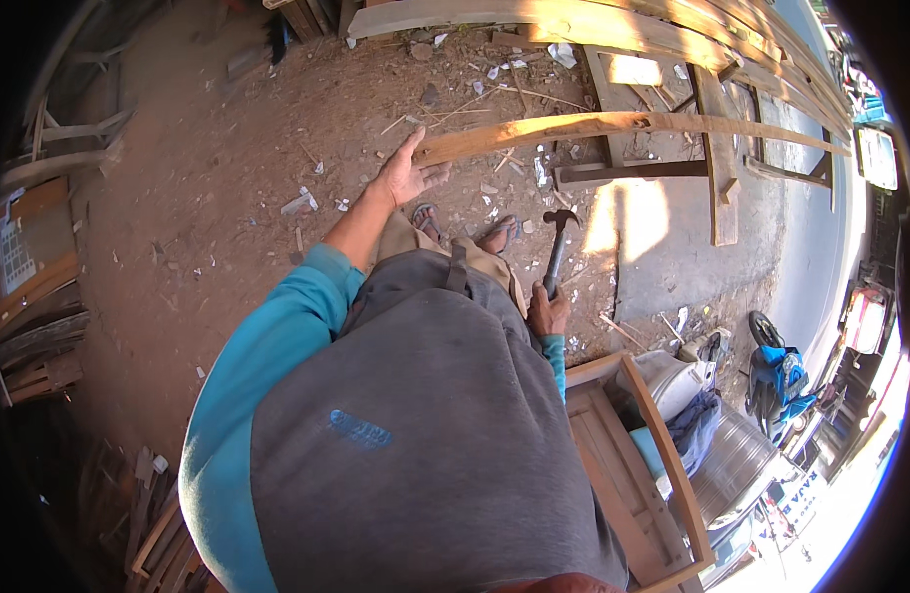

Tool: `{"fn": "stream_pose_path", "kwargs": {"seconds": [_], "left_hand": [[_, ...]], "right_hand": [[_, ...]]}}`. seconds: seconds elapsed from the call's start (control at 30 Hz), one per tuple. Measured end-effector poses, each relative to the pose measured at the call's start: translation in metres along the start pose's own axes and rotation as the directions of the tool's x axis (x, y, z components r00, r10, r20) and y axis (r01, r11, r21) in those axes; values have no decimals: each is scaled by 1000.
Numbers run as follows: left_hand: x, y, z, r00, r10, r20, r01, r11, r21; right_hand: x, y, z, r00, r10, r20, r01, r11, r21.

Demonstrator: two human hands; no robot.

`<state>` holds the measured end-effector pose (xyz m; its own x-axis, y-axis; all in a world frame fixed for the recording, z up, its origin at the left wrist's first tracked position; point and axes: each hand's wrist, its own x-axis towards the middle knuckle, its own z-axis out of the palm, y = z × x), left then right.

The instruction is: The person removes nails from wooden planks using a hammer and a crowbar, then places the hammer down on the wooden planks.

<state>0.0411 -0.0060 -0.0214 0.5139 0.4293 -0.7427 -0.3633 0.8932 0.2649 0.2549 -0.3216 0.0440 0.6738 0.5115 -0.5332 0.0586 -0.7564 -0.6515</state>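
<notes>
My left hand is at the near end of a long narrow wooden plank, with the thumb on one side and the fingers along the other. From there the plank stretches away to the right, crossing above wooden supports. Lower and to the right, my right hand is wrapped round the handle of a claw hammer. The hammer points upward, its dark head near my sandalled feet and apart from the plank.
Several long boards lie across the far right. A wooden frame stands under the plank. Near my right side are a panelled wooden piece and a metal drum. A blue motorbike is farther right. Scrap litters the dirt ground.
</notes>
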Motion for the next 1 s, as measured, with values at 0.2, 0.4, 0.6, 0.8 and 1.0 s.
{"fn": "stream_pose_path", "kwargs": {"seconds": [0.2,0.4,0.6,0.8,1.0], "left_hand": [[11,-4,-16,986,51,160,-38,996,-82],[4,-29,-19,957,227,183,-230,973,-2],[-2,-51,-39,993,115,38,-108,985,-137],[-20,-40,-23,978,136,159,-188,905,381],[-44,-44,-9,939,248,238,-343,716,608]], "right_hand": [[-4,2,3,998,-68,3,68,989,-131],[-8,6,3,996,-86,24,88,983,-159],[-7,17,2,995,-89,46,97,972,-212],[-4,35,4,989,-150,-5,147,973,-178],[-14,13,-1,997,13,80,-5,995,-98]]}}
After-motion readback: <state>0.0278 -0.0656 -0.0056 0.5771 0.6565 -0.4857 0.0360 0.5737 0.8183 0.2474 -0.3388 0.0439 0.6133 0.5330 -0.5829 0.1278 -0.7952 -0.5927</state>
